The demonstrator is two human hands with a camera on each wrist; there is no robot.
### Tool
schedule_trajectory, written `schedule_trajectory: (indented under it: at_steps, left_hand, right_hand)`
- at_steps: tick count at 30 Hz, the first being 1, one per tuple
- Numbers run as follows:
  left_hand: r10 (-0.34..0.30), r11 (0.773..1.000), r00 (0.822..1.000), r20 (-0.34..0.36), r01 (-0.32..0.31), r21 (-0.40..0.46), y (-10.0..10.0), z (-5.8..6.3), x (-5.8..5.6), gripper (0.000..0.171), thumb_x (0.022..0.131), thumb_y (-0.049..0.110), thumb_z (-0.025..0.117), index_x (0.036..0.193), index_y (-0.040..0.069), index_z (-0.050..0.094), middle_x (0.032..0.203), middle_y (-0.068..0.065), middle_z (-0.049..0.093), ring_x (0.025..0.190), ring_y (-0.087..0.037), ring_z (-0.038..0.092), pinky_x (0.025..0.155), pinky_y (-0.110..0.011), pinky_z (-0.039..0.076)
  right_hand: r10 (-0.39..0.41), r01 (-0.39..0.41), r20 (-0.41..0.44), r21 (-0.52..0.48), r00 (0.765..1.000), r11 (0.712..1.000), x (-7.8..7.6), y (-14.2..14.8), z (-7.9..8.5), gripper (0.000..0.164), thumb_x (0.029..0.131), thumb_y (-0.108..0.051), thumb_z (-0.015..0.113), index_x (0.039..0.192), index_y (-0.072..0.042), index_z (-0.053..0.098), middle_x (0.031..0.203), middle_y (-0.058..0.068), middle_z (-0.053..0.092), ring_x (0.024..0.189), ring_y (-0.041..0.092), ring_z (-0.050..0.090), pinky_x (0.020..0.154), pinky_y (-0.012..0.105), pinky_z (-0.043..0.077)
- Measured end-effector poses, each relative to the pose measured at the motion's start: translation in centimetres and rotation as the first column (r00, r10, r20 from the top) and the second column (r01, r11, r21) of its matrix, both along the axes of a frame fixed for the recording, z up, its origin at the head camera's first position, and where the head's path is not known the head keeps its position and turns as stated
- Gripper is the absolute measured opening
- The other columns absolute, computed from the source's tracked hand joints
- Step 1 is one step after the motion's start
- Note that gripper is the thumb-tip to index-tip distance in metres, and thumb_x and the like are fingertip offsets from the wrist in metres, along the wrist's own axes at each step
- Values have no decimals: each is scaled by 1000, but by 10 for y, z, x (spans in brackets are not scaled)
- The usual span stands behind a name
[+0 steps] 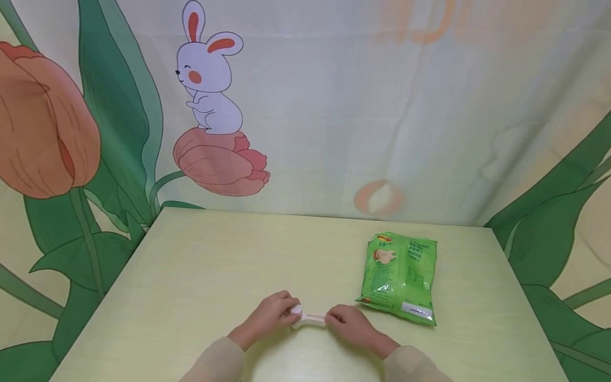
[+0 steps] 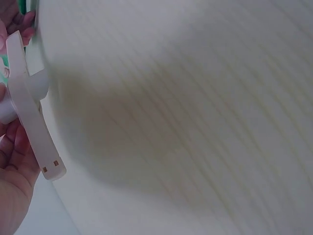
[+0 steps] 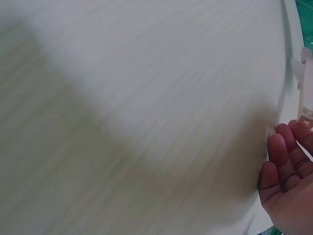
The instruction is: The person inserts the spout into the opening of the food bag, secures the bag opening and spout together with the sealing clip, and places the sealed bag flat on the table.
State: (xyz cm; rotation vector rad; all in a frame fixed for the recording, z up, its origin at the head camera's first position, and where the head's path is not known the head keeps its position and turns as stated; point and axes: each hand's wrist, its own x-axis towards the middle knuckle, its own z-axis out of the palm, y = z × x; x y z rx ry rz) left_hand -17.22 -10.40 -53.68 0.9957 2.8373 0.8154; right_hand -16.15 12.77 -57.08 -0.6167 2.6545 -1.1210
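Note:
A white plastic bag clip with a round spout point(image 1: 312, 321) is held low over the table between both hands. My left hand point(image 1: 273, 314) grips its round capped part, thumb and fingers around it. At the clip's other end, my right hand point(image 1: 352, 324) pinches the tip with thumb and fingertips. Two slim strips run between the hands, slightly apart. In the left wrist view the bent body of the clip point(image 2: 30, 110) shows two small slots near one end. The right wrist view catches only part of the clip point(image 3: 306, 93), above the fingertips.
A green snack bag point(image 1: 398, 278) lies on the pale wooden table point(image 1: 215, 265), just beyond and to the right of my right hand. Behind the table's far edge hangs a curtain point(image 1: 310, 132) printed with a rabbit and tulips.

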Motion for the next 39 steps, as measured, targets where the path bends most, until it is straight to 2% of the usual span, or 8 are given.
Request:
schedule_trajectory:
  at_steps: [10,19,23,29,35,39]
  left_hand:
    - [-6,1000,1000,7,6,-20,-1,-6,0,17,82,22,61,93,10,63,82,1,55,68,-3,45,61,-16,41]
    - [6,999,1000,23,-5,-35,0,-5,0,21,82,25,61,95,9,64,82,2,55,68,-2,43,60,-16,39]
    - [2,999,999,38,-1,-35,0,-3,0,24,82,26,61,97,8,64,83,2,57,70,-3,46,63,-18,41]
    - [-2,1000,999,54,3,-17,1,0,3,27,81,24,62,100,5,64,88,0,59,75,-7,51,66,-21,43]
    - [-1,1000,999,36,2,-11,0,2,5,27,79,25,64,99,7,65,89,0,61,77,-9,54,68,-22,45]
    - [1,1000,999,55,-1,5,0,2,5,27,78,25,65,99,8,65,91,1,62,79,-12,56,69,-23,45]
  right_hand:
    - [-15,17,-30,66,999,998,-6,-2,-4,19,87,-22,50,83,-14,67,79,-5,64,71,4,55,66,22,43]
    - [-14,23,-84,105,996,994,-10,-6,-3,18,86,-19,51,79,-14,66,75,-4,64,69,7,57,64,24,44]
    - [-28,39,-88,126,996,991,-10,-7,-5,15,86,-19,53,80,-15,66,72,-6,62,64,4,53,60,21,42]
    - [-48,60,-86,149,995,987,-11,-9,-7,11,84,-20,56,81,-15,65,62,-11,52,56,1,42,53,18,35]
    - [-56,68,-79,160,995,985,-12,-10,-7,10,84,-21,56,81,-15,64,62,-11,49,55,1,40,52,17,33]
    - [-61,78,-102,177,993,981,-13,-11,-9,11,84,-22,56,80,-15,64,61,-11,49,54,1,40,51,17,33]
